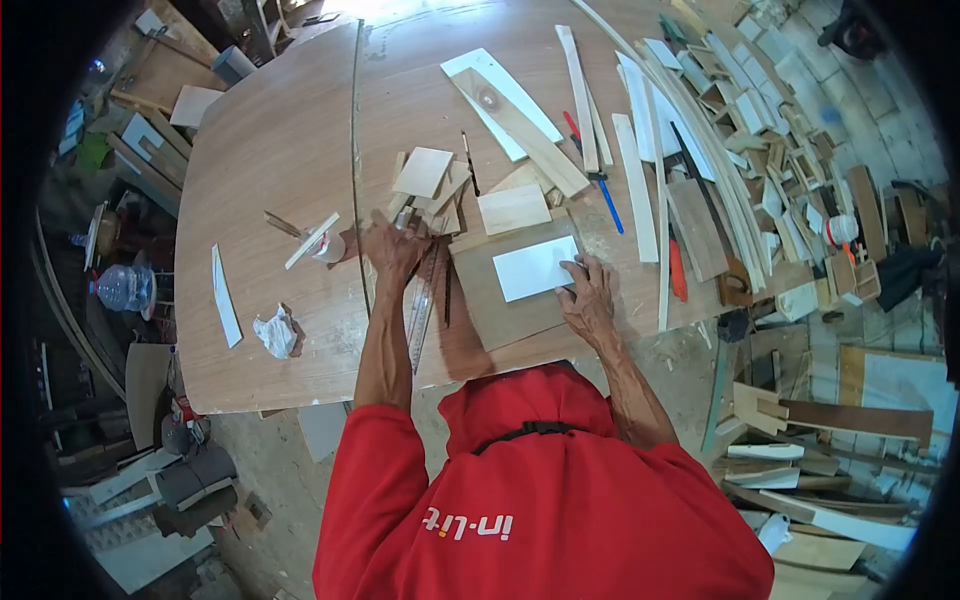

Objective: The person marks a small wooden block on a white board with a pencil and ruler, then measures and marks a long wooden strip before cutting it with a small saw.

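A white rectangular panel [535, 268] lies on a larger brownish board [490, 315] near the table's front edge. My right hand [590, 298] grips the panel's right edge, thumb and fingertips against it. To the left, my left hand [393, 248] is closed beside a pile of small thin wood pieces [425, 172]. A short silvery cylindrical piece [404, 216] shows at its fingers; what exactly it holds is hidden. Just below that hand lie a metal ruler [421, 305] and a dark thin strip. A pale wood block [514, 209] sits behind the panel.
A white cup [328, 246] with sticks stands left, near a crumpled white cloth [276, 331] and a thin white strip [226, 298]. Long boards [635, 185], a blue-handled tool [610, 205] and a red-handled tool [678, 270] lie right. Wood offcuts [790, 190] crowd the right side.
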